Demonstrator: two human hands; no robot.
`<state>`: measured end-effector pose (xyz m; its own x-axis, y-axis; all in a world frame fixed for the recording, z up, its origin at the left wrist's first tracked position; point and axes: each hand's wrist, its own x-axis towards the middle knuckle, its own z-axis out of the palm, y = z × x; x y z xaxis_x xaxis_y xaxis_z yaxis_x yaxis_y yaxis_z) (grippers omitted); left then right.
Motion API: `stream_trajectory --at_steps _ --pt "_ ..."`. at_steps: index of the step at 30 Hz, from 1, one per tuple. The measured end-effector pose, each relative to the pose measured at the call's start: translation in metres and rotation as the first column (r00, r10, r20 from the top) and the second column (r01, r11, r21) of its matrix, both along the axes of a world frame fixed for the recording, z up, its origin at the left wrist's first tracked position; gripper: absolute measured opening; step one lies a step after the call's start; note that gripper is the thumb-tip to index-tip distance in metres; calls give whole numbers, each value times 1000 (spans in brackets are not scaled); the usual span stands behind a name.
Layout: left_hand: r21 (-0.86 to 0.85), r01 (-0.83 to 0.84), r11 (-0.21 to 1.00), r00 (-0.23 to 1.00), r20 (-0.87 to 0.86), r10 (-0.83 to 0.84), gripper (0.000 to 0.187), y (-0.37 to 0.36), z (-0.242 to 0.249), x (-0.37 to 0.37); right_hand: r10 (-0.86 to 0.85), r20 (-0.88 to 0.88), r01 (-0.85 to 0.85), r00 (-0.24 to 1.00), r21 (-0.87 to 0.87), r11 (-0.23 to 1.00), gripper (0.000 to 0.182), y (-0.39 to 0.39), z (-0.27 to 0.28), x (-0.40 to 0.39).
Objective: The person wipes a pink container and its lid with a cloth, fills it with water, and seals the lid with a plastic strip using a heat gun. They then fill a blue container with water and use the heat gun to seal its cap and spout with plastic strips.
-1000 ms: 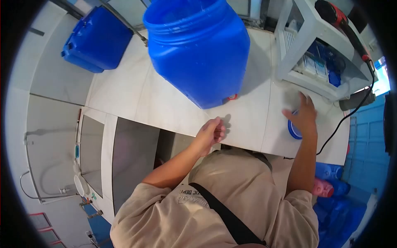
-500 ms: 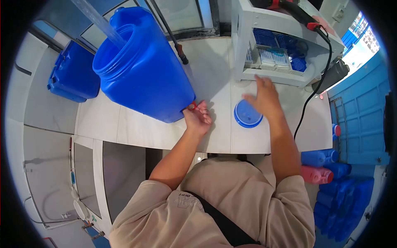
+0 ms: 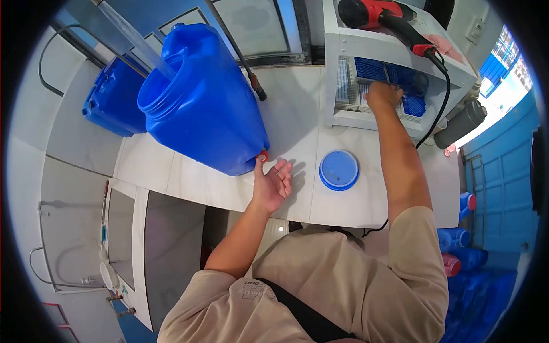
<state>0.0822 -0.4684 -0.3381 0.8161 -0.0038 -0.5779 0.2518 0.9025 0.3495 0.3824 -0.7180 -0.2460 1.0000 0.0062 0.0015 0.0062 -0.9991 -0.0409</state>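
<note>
A large blue jerrycan [image 3: 209,108] stands on the counter, with water running into its wide mouth from a clear tube [image 3: 134,37]. Low on its near corner is a small red cap [image 3: 262,156]. Just below that cap, my left hand [image 3: 273,186] is palm up with its fingers apart, holding nothing. My right hand [image 3: 384,97] reaches into a white shelf unit, over a wire basket [image 3: 412,118] with white and blue items. Its fingertips are partly hidden, so any hold cannot be made out. A round blue lid [image 3: 339,170] lies on the counter between my forearms.
A second blue jerrycan [image 3: 117,94] stands at the left. A red and black heat gun [image 3: 389,20] lies on top of the shelf unit [image 3: 343,51], its cord hanging down. A dark bottle [image 3: 463,123] is at the right. Several blue containers [image 3: 474,291] stand below.
My right hand has moved from above the blue lid up into the shelf unit. My left hand has come slightly away from the red cap and opened more. The view has shifted a little.
</note>
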Motion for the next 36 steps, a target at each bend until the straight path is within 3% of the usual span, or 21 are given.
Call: stream_trajectory --at_steps 5,7,11,13,14,16,17,19,21,23,26,27,29,30,32,33,35,36 --pt "108 62 992 997 38 -67 72 -9 9 -17 -27 -20 27 999 9 1000 40 -3 -13 13" --pt "143 71 987 995 65 -81 72 -14 22 -19 57 98 -51 994 -55 997 37 -3 -22 15" --pt "280 147 949 964 173 -200 72 -23 50 -17 74 124 -67 990 -64 996 33 -3 -15 20" --pt "451 205 869 933 178 -313 68 -26 62 -19 46 194 -31 980 -80 996 34 -5 9 8" --pt "451 204 869 933 180 -312 68 -26 65 -18 46 195 -31 980 -80 996 34 -7 25 0" --pt "624 158 765 913 202 -353 66 -27 68 -13 32 106 -32 994 -2 999 23 0 77 -44" --pt "620 170 766 913 193 -359 66 -28 72 -11 25 94 -25 995 -4 1000 23 0 83 -60" --pt "759 88 646 896 222 -384 63 -31 81 0 170 226 -222 959 232 947 19 2 87 -91" --pt "758 70 648 893 242 -380 62 -37 86 10 306 255 -376 917 298 878 19 19 88 -138" --pt "732 -17 682 892 319 -320 53 -45 96 19 498 480 -653 722 232 721 16 33 73 -196" --pt "758 10 652 864 322 -387 41 -42 92 26 490 568 -723 662 308 619 21 37 55 -233" --pt "757 11 653 872 313 -377 41 -43 93 25 498 560 -726 662 315 611 21 37 52 -233" --pt "775 -29 632 902 293 -318 25 -50 99 22 318 271 -392 908 819 419 24 27 47 -225" --pt "773 -25 633 904 288 -316 25 -53 98 22 320 265 -387 909 821 420 24 24 39 -219" --pt "802 20 597 897 249 -365 27 -61 97 20 438 60 -150 897 973 174 23 22 16 -208" --pt "801 23 598 897 248 -367 27 -61 96 20 436 58 -148 898 973 176 23 21 11 -205" --pt "636 92 766 899 278 -339 30 -57 94 22 359 69 -148 931 969 199 19 21 8 -202" --pt "637 89 766 899 280 -337 30 -59 90 21 361 71 -151 930 969 198 19 22 9 -202"
